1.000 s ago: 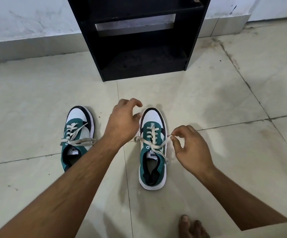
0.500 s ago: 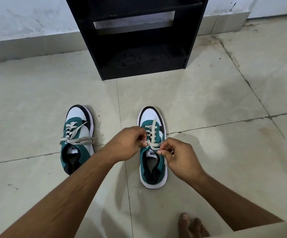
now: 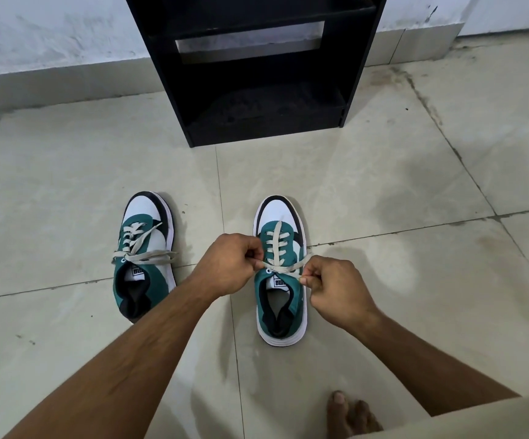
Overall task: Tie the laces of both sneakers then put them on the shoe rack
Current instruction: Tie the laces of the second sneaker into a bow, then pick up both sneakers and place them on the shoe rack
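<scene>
Two green, white and black sneakers stand toes-forward on the tiled floor. The right sneaker [image 3: 280, 274] has cream laces [image 3: 276, 245] crossed just above its tongue. My left hand [image 3: 230, 264] pinches one lace end at the shoe's left side, and my right hand [image 3: 336, 288] pinches the other end at its right side. The left sneaker [image 3: 144, 251] stands apart to the left, its laces [image 3: 144, 253] lying loosely across the top. The black shoe rack [image 3: 257, 68] stands ahead against the wall with open shelves.
A white wall and grey skirting [image 3: 51, 80] run behind the rack. Bare toes [image 3: 348, 413] and a beige garment edge show at the bottom right. Open tiled floor [image 3: 415, 191] lies between the sneakers and the rack.
Both hands came in from wide apart to the right sneaker's lace crossing, then drew slightly apart, with the lace ends pulled sideways over the tongue.
</scene>
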